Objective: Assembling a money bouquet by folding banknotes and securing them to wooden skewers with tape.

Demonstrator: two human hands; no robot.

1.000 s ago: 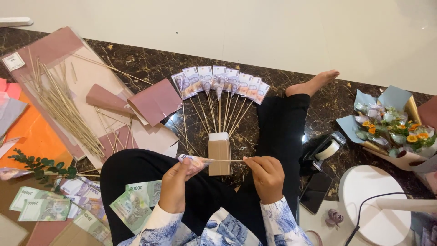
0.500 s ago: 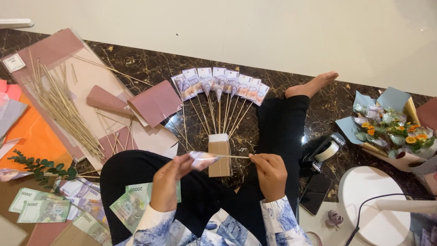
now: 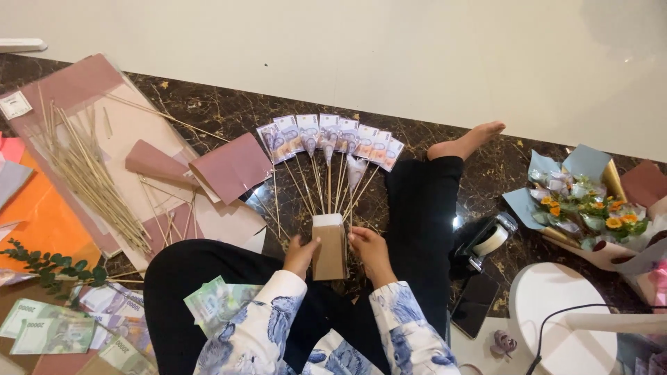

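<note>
Fingers of left hand [image 3: 300, 254] and right hand [image 3: 370, 250] curl closed around upright brown block [image 3: 329, 248], gripping both sides.

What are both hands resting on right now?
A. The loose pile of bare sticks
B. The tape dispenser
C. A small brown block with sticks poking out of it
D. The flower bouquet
C: the left hand and right hand flank the brown block, each touching a side, with the banknote-tipped sticks fanning up from it.

Eight folded banknotes [image 3: 326, 135] on sticks, one brown block [image 3: 329, 248], one bouquet [image 3: 583, 205].
</note>
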